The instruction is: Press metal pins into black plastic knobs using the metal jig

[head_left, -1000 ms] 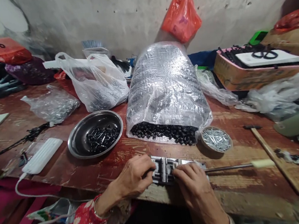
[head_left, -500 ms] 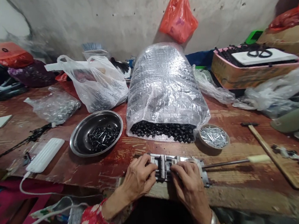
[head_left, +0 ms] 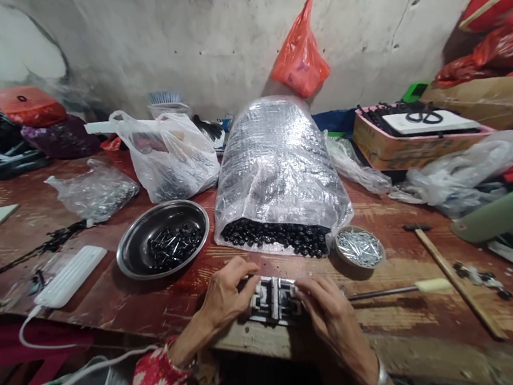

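A small metal jig (head_left: 276, 301) with black slots and a bright bar across its middle lies at the table's front edge. At its left end rests my left hand (head_left: 228, 293), thumb and forefinger apart with nothing visible between them. My right hand (head_left: 332, 307) bends over the right end, its fingertips drawn together against the jig; whatever they pinch is hidden. A rod with a pale handle (head_left: 429, 286) sticks out to the right from behind that hand. Just beyond stands a small bowl of silver pins (head_left: 360, 247), beside a translucent sack (head_left: 277, 171) spilling black round parts (head_left: 280, 236).
A steel bowl (head_left: 126, 266) with black pieces having metal pins sits to the left, near a white power strip (head_left: 70, 277). On the right lie a hammer (head_left: 457, 287) and a green cylinder (head_left: 508, 210). Plastic bags (head_left: 169, 159) and a box (head_left: 418, 146) line the back.
The view has tilted up slightly and shifted to the right. My left thumb and forefinger have spread from a closer hold on the jig. My right hand stays at the jig's right side.
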A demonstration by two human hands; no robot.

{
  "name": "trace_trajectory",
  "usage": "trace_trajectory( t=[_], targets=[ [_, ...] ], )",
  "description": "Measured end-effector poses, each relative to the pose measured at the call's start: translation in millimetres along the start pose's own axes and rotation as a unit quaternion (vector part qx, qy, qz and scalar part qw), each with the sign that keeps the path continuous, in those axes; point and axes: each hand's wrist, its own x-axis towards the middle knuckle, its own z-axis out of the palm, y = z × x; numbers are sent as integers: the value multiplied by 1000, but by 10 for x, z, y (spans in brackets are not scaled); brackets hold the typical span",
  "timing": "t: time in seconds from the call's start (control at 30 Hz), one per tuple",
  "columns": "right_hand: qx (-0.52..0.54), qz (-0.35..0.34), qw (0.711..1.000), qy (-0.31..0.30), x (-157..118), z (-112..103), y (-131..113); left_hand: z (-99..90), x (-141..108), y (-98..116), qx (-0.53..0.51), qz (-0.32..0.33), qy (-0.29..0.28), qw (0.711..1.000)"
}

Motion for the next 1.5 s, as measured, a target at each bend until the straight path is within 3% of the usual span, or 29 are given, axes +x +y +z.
trace_trajectory(
  t=[0.07,0.2,0.33,0.47,0.73,0.83,0.93,1.03,1.2,1.5],
  targets=[
    [-61,7,998,8,205,-26,134,24,191,-55,38,-14,25,999],
    [-212,35,976,-29,618,47,450,191,574,-237,167,-52,-8,985],
    [-223,18,973,-60,826,184,644,378,812,-375,190,-46,-38,980],
    [-197,19,978,-68,833,233,691,477,864,-428,195,-50,-43,979],
    [-26,67,997,-36,630,26,498,377,773,-485,109,-37,-2,993],
    [77,101,992,-16,491,-45,371,290,640,-414,68,-37,10,997],
    [105,83,991,6,335,-71,281,187,433,-268,-5,-35,18,999],
    [99,43,994,31,189,-81,211,90,210,-120,-80,-20,20,996],
    [58,37,997,38,40,-77,42,38,-51,-27,-81,19,-6,996],
    [-65,22,997,24,17,192,-110,101,-119,-40,-48,40,-38,997]
  ],
)
